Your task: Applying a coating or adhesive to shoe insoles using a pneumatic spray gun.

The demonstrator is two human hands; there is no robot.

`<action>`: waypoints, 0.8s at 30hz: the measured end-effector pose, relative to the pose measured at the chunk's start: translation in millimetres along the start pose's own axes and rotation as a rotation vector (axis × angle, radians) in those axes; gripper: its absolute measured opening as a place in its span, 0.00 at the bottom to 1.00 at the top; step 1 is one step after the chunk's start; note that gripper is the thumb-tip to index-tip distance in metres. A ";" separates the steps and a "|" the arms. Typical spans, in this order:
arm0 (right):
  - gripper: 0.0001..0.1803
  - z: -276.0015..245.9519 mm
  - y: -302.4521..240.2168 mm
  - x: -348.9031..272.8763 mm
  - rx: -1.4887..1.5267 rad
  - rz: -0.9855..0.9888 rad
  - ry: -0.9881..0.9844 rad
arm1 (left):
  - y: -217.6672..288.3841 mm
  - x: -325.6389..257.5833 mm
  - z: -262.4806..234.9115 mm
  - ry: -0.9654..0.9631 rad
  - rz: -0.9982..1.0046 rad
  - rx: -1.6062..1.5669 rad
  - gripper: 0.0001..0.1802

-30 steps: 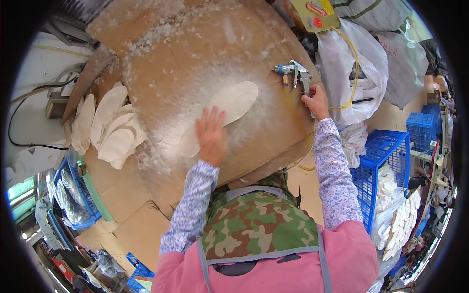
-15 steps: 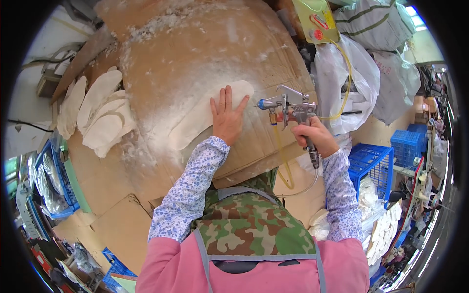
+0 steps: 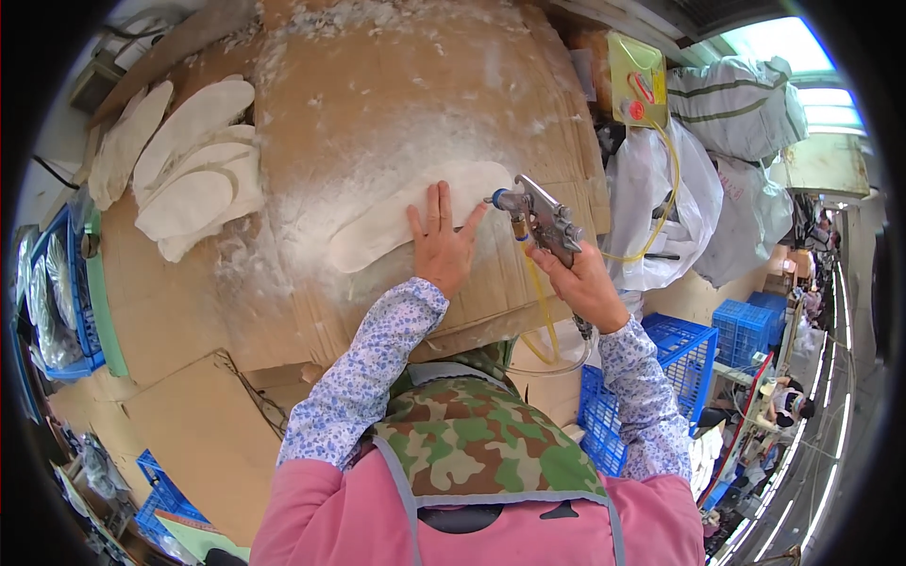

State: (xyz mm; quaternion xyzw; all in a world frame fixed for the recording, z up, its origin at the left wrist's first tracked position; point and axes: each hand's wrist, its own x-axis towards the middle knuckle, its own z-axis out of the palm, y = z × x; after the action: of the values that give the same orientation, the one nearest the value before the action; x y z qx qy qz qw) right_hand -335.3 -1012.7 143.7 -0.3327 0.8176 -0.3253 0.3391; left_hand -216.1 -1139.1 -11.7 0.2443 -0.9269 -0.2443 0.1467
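Note:
A white insole-shaped piece point(image 3: 379, 229) lies slantwise on the cardboard-covered work surface point(image 3: 396, 85). My left hand point(image 3: 444, 250) rests flat on its near edge, fingers spread. A metal spray gun point(image 3: 545, 222) with a blue nozzle ring is gripped in my right hand point(image 3: 590, 288). Its nozzle points left, close to my left thumb and the piece's right end. A clear yellowish tube point(image 3: 541, 300) hangs below the gun. More white insole-shaped pieces point(image 3: 193, 203) lie in an overlapping pile at the left.
Whitish fluff and residue coat the cardboard around the piece. A yellow container point(image 3: 636, 83) stands at the far right, its yellow hose point(image 3: 676, 179) running toward the gun. Beside it sit white plastic bags point(image 3: 661, 217). Blue crates point(image 3: 694, 358) are at the right, another blue crate point(image 3: 80, 302) at the left.
The spray gun has come left and tilted, its nozzle now nearer my left hand. My left hand stays flat on the white piece. The whole view has shifted a little.

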 end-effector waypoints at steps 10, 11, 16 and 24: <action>0.14 -3.0 17.3 4.7 -0.055 -0.005 0.092 | -1.6 -0.8 4.0 -0.002 -0.006 -0.073 0.31; 0.14 -4.8 19.3 4.8 -0.042 -0.003 0.096 | -1.8 -0.7 4.1 0.002 -0.001 -0.081 0.31; 0.13 -9.9 23.2 4.5 -0.056 0.050 0.141 | -2.8 -2.0 4.7 0.004 0.007 -0.068 0.31; 0.13 -10.0 19.2 2.8 -0.101 0.046 0.155 | -4.6 -2.9 5.5 0.026 0.014 -0.044 0.31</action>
State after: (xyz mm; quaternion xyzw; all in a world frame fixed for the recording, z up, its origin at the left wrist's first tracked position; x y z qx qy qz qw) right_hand -350.7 -1000.8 133.8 -0.3043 0.8643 -0.3003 0.2651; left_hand -214.1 -1138.9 -19.2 0.2376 -0.9211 -0.2603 0.1658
